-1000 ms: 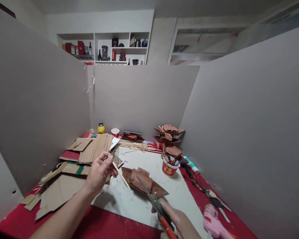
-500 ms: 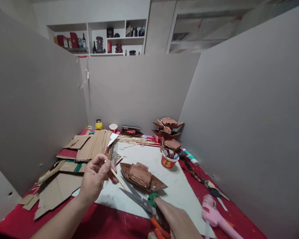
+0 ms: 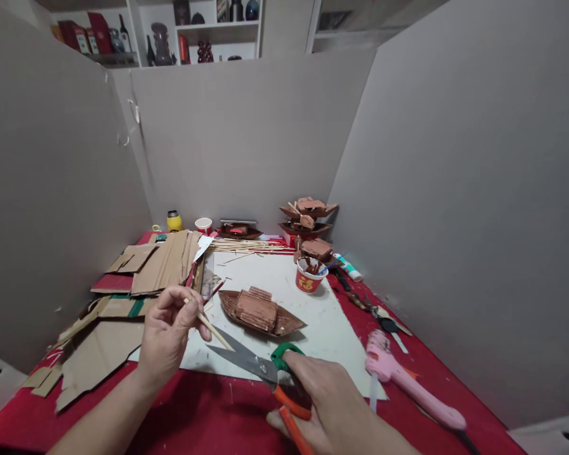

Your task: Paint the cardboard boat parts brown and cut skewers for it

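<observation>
Between the thumb and fingers of my left hand (image 3: 171,332) is a thin wooden stick (image 3: 214,330), slanting down to the right. My right hand (image 3: 325,398) grips a pair of scissors (image 3: 251,361) with green and orange handles. The blades stand apart, and the stick's lower end lies between them. Just beyond the blades, a brown model boat (image 3: 260,311) with a ridged cabin rests on a white sheet (image 3: 334,332).
Cut cardboard (image 3: 99,354) is piled at the left. Thin sticks (image 3: 246,246) lie at the back. A red paper cup (image 3: 312,278) and more model boats (image 3: 308,218) stand back right. A pink hot glue gun (image 3: 408,385) lies at the right on the red cloth (image 3: 203,417).
The view has tilted down and shifted, so the table things sit higher and further left. More of the scissors' handles shows, and the stick's end is now between the blades.
</observation>
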The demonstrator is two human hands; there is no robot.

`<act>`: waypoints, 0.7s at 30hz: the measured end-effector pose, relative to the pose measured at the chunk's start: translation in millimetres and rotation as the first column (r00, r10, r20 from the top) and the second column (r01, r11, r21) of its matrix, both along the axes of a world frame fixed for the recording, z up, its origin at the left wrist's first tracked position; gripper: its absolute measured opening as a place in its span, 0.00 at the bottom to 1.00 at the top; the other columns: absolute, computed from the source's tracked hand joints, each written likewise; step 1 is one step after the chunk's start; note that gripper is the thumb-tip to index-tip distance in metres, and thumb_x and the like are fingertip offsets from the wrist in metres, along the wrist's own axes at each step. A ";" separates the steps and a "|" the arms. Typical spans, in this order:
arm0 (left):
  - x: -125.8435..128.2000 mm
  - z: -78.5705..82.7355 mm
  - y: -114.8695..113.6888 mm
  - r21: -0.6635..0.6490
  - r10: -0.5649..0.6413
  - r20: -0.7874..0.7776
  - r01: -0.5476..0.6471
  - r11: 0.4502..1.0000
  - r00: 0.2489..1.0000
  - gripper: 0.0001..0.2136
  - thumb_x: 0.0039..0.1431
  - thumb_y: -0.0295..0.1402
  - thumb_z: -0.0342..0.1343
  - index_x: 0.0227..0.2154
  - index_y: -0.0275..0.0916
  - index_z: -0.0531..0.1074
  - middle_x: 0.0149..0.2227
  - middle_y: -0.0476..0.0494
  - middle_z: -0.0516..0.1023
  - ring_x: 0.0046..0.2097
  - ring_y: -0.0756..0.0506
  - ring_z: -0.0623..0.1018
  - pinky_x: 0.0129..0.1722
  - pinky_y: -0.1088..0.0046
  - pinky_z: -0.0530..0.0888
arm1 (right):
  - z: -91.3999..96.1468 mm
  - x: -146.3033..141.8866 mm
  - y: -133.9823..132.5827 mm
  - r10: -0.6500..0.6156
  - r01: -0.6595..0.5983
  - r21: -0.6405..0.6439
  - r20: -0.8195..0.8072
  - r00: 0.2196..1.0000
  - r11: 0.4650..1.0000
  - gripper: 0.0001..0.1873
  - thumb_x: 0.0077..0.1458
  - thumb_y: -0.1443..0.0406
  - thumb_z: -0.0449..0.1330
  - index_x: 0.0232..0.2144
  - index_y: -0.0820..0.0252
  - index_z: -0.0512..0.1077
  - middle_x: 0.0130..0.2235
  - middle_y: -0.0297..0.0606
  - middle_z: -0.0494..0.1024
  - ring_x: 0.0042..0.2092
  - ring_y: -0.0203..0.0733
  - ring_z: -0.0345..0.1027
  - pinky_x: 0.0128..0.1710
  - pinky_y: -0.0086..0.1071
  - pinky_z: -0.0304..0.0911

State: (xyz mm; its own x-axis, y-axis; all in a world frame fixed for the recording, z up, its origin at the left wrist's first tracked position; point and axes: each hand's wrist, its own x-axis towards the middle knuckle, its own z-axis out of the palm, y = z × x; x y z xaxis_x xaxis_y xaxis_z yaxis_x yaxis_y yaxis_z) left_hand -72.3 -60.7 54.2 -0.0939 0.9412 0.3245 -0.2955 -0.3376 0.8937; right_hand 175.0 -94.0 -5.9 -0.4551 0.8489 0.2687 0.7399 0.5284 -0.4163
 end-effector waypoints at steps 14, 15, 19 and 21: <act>0.7 -3.2 -0.8 0.141 -0.035 0.028 0.031 0.989 0.999 0.06 0.61 0.33 0.63 0.29 0.42 0.75 0.30 0.56 0.75 0.21 0.55 0.76 0.21 0.80 0.75 | -12.9 6.3 0.7 0.017 -0.007 0.109 -0.086 0.996 0.994 0.26 0.51 0.43 0.66 0.24 0.53 0.60 0.19 0.27 0.68 0.20 0.36 0.59 0.24 0.31 0.49; -0.2 -3.0 0.1 0.147 -0.036 0.027 0.031 0.989 0.999 0.06 0.62 0.33 0.62 0.29 0.42 0.75 0.30 0.56 0.75 0.21 0.55 0.77 0.21 0.80 0.76 | -11.9 6.9 1.5 0.016 -0.008 0.098 -0.085 0.996 0.995 0.25 0.50 0.45 0.68 0.25 0.53 0.61 0.20 0.27 0.68 0.21 0.37 0.59 0.24 0.31 0.49; -4.2 -4.2 2.5 0.157 -0.025 0.002 0.024 0.987 1.000 0.05 0.63 0.33 0.62 0.30 0.43 0.75 0.30 0.56 0.77 0.24 0.54 0.78 0.24 0.80 0.77 | -7.5 7.5 4.7 -0.015 0.017 0.059 -0.047 0.999 0.998 0.22 0.43 0.53 0.72 0.32 0.54 0.65 0.26 0.32 0.73 0.26 0.42 0.65 0.27 0.32 0.53; -6.0 -6.5 2.8 0.159 -0.025 -0.016 0.027 0.987 1.000 0.05 0.63 0.33 0.61 0.31 0.43 0.76 0.30 0.55 0.78 0.25 0.53 0.79 0.25 0.79 0.78 | -5.7 6.4 6.1 -0.038 0.038 0.027 -0.025 0.999 0.999 0.22 0.42 0.55 0.72 0.35 0.55 0.67 0.30 0.35 0.76 0.30 0.45 0.68 0.30 0.33 0.57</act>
State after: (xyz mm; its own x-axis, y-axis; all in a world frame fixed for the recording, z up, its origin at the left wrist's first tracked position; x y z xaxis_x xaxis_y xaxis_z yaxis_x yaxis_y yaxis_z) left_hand -78.3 -57.9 47.7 -0.0644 0.8793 0.4718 -0.2943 -0.4685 0.8330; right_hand 181.5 -87.9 -11.6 -0.4155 0.8576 0.3031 0.7494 0.5117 -0.4202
